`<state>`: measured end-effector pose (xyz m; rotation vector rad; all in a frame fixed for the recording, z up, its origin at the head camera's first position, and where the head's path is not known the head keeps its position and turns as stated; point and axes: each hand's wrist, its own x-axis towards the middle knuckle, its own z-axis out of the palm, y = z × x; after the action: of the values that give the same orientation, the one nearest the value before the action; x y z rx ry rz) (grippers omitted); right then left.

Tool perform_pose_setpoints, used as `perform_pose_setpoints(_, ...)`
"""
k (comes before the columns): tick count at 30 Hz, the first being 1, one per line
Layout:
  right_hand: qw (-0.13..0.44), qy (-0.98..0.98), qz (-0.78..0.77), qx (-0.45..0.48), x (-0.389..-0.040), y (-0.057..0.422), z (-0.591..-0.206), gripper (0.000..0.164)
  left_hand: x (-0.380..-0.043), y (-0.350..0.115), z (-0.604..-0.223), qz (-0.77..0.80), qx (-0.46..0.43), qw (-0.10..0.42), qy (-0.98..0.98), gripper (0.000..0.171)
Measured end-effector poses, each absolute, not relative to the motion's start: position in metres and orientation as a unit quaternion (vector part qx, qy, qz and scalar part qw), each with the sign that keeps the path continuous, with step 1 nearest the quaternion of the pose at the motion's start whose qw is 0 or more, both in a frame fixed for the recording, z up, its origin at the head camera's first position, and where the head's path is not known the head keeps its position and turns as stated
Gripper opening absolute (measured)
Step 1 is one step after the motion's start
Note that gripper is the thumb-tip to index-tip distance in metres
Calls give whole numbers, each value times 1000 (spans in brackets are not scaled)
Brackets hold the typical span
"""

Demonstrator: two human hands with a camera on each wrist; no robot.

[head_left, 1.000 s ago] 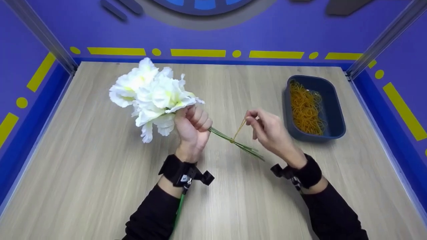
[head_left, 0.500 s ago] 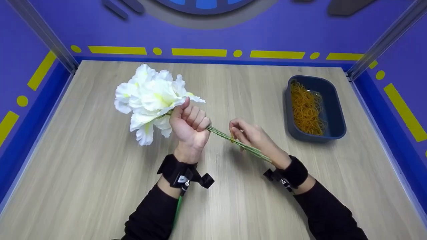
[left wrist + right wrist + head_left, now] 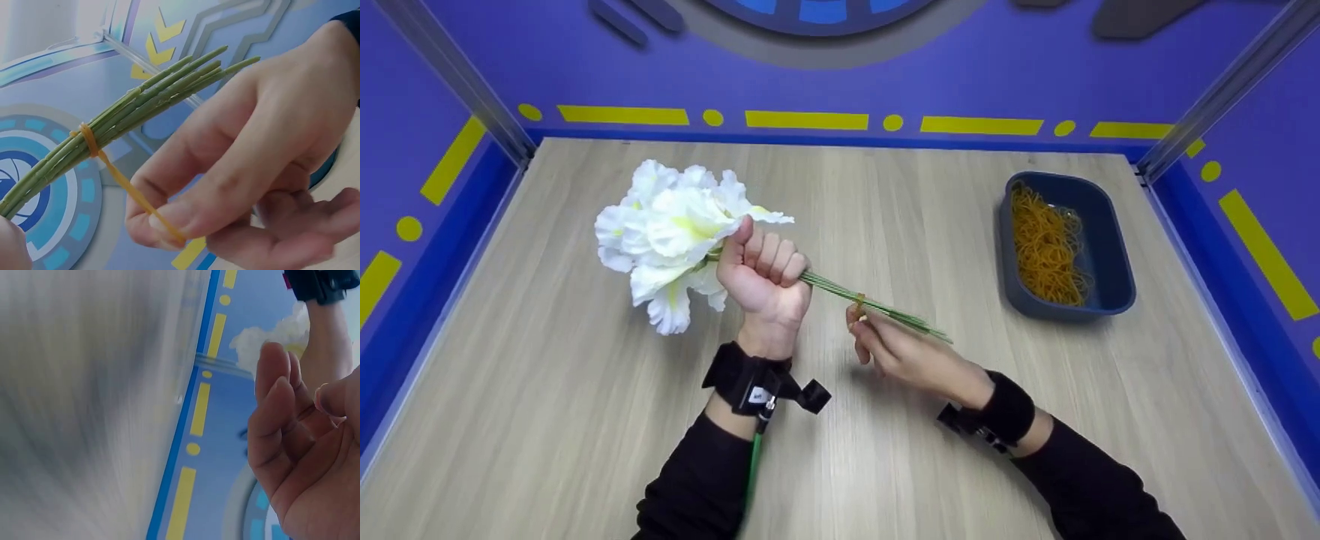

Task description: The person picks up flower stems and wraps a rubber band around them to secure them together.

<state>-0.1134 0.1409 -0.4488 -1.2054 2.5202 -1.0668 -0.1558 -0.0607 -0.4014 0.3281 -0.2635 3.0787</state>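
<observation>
A bunch of white artificial flowers lies across the head view, blossoms to the left. My left hand grips their green stems just below the blossoms, thumb pointing up. A yellow rubber band is wound round the stems partway down, its free loop stretched away from them. The thumb and forefinger of my right hand pinch that loop, below the stems in the head view. In the left wrist view the cut stem ends pass above the right hand.
A dark grey-blue tub holding a heap of yellow rubber bands stands at the right of the wooden table. Blue panels with yellow markings enclose the back and sides.
My right hand has moved from above the stems, round behind them, to below, drawing the rubber band's loop with it. The left hand and flowers have shifted slightly left.
</observation>
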Motion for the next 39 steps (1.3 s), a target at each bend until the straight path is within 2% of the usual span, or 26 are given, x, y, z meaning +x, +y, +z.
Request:
perform_pose_setpoints(2,79,837,-357,-406,-110,137,-449,22,-157,-62,-402,991,108,7,-84,48)
perform_pose_setpoints(3,97,813,-427,-383,-109,135,-449,18,-158,-63,-403,991,109,3,-83,48)
perform_pose_setpoints(8,70,817,-412,-397,-101,132,-446,12,-159,-64,-404,992,106,-18,-68,47)
perform_pose_setpoints(16,-17,844,-349,-406,-92,130,-440,13,-164,-64,-411,992,112,-47,-44,47)
perform_pose_setpoints(21,-86,839,-331,-423,-86,130,-435,1,-166,-64,-415,992,106,-61,-20,44)
perform_pose_setpoints(24,-105,827,-344,-431,-82,130,-430,6,-169,-65,-417,992,104,-67,-2,42)
perform_pose_setpoints(30,-112,808,-377,-438,-80,133,-418,2,-172,-63,-423,992,99,-76,36,37)
perform_pose_setpoints(39,-152,811,-377,-421,-89,148,-408,7,-170,-54,-427,991,94,-74,65,40)
